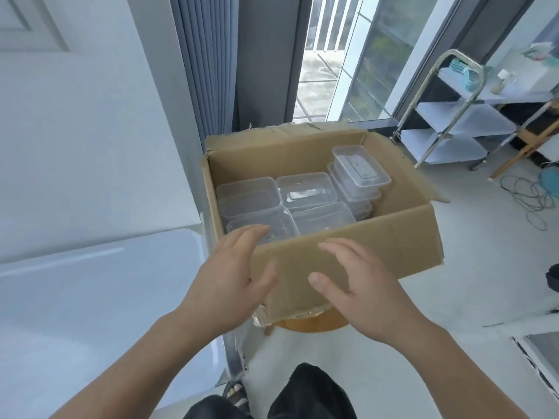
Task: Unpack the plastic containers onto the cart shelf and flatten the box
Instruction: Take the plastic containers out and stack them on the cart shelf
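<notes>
A white desk fills the left side, below a white panelled door. A grey pleated curtain hangs beside a glass door. A round wooden stool stands on the pale floor near the desk's right edge. Thin cable lies tangled on the floor at the far right.

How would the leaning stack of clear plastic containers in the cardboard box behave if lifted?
Probably light: the leaning stack of clear plastic containers looks thin-walled and empty. Nested loosely and tilted, it may slide apart. Thin walls likely flex when squeezed.
</notes>
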`<state>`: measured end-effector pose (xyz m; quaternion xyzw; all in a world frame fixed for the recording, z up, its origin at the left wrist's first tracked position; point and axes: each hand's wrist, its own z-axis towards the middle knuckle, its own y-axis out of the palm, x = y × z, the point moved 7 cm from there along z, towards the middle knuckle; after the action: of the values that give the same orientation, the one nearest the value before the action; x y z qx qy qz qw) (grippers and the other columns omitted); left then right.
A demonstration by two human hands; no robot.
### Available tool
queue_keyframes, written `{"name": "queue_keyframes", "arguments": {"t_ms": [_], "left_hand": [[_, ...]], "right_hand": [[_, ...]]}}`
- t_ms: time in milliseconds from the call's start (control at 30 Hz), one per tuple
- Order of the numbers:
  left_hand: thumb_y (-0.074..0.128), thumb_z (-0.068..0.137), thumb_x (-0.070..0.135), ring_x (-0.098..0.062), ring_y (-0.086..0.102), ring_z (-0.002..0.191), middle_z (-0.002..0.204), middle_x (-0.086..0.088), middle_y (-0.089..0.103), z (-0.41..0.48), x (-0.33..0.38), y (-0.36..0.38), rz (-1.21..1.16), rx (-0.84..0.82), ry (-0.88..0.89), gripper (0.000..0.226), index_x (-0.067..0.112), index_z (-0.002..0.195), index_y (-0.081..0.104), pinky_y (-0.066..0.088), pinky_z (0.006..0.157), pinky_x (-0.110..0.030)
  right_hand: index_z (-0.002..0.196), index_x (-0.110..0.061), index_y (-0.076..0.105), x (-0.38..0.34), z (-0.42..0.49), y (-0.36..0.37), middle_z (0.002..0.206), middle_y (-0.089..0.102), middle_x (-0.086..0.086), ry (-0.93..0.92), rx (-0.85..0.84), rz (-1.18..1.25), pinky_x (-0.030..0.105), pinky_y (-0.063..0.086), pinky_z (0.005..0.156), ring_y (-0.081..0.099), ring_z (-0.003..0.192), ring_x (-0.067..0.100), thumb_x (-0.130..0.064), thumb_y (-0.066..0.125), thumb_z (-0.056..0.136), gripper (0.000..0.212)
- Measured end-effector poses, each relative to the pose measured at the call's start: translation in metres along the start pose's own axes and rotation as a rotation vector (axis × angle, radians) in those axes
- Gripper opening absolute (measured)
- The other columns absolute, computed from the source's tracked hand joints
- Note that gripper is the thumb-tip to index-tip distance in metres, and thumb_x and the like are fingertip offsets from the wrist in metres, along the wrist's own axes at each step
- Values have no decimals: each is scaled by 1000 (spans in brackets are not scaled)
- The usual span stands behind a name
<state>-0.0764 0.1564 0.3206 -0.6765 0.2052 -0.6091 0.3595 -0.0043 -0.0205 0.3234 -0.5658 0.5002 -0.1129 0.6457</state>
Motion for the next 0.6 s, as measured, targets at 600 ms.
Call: {"name": "queue_keyframes", "arguments": {"t_ms": [600], "left_hand": [[57,96,32,-8,38,136,147,7,45,114,-34,61,-51,225,-573,54,19,146,42,27,103,-14]], "right_hand": [[149,-20,37,65,237,53,150,38,-7,-399,-547,-193,36,38,107,38,137,16,-54,53,95,65]]}}
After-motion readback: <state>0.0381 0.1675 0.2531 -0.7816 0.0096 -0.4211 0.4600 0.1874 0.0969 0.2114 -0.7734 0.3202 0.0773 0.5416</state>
